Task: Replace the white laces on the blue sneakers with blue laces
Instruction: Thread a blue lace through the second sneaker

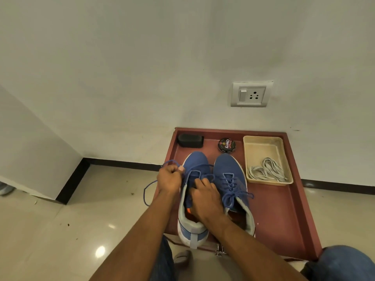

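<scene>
On the maroon tray (284, 209), the left hand (169, 180) is curled tight, pinching the blue lace (150, 187) just left of the left sneaker (194, 165). The right hand (205, 197) rests on that sneaker's tongue, fingers bent; whether they grip anything I cannot tell. The right sneaker (227, 167) is laced, and the white laces (265, 171) lie in the beige tray (263, 142), far right.

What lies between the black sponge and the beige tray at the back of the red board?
In the head view, a round polish tin sits between the sponge and the tray, on the red board, apart from both.
</scene>
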